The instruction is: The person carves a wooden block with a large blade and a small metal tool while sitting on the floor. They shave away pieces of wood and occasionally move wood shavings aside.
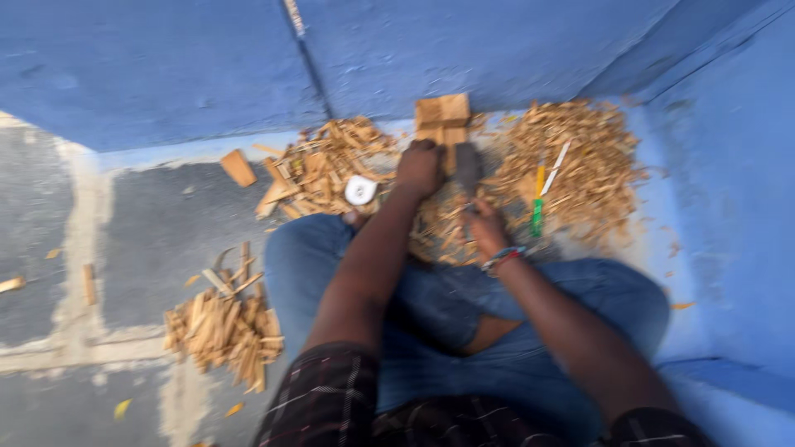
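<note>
I sit cross-legged on the ground in blue jeans. My left hand [418, 168] is closed on a pale wooden block [442, 118] that stands among wood chips by the blue wall. My right hand [487, 228], with beaded bracelets at the wrist, grips the handle of a dark-bladed tool [467, 168] whose blade rests next to the block. The frame is blurred, so the exact tool is hard to tell.
Wood chips lie heaped in front of me [580, 165] and to the left [319, 165]. A pile of split sticks [224, 327] sits by my left knee. A white round object [360, 190], a green-and-yellow tool [538, 199] and loose wood pieces [238, 168] lie about. Blue walls close the corner.
</note>
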